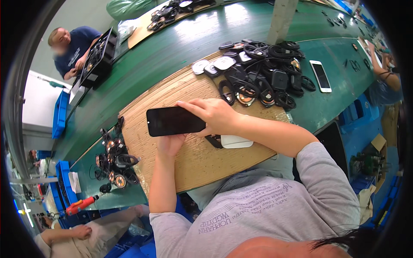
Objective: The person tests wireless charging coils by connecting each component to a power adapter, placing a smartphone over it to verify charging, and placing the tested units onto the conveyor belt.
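A dark-screened smartphone (174,121) is held sideways above the cardboard sheet (189,167). From below, my left hand (171,144) grips it, with most of its fingers hidden behind the phone. My right hand (211,114) closes on the phone's right end, thumb and fingers along its edges. Under my right forearm lies a white rounded pad-like piece (236,142), partly covered by the arm. A black strip-like item beside it is half hidden by my wrist.
A heap of black cables and round charging pads (262,73) lies beyond my right hand. Another pile (116,161) sits left of the cardboard. A white phone (320,76) rests on the green table at right. Across the bench, a person (77,49) handles a black crate (98,60).
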Demonstrator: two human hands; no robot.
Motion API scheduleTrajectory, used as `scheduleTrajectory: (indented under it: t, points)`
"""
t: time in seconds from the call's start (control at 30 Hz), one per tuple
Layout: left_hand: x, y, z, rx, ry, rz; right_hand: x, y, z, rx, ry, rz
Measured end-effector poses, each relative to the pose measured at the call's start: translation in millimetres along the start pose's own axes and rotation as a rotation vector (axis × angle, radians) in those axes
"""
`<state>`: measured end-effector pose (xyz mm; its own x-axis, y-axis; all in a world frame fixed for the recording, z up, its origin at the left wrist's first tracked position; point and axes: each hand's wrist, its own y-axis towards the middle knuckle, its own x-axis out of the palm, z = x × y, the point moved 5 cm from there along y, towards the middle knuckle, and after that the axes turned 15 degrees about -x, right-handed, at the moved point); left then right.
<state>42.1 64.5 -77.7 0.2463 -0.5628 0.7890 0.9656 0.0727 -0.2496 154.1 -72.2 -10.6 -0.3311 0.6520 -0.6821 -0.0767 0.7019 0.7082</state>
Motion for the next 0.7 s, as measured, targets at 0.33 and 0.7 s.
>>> scheduleTrajectory:
  t: [0.33,0.7]
  points:
    - [12,2,0,0.005,-0.027,0.058,-1,3,1,0.033,0.103,-0.053]
    - [1,1,4,0.053,0.071,0.124,-2,2,3,0.017,0.069,0.001]
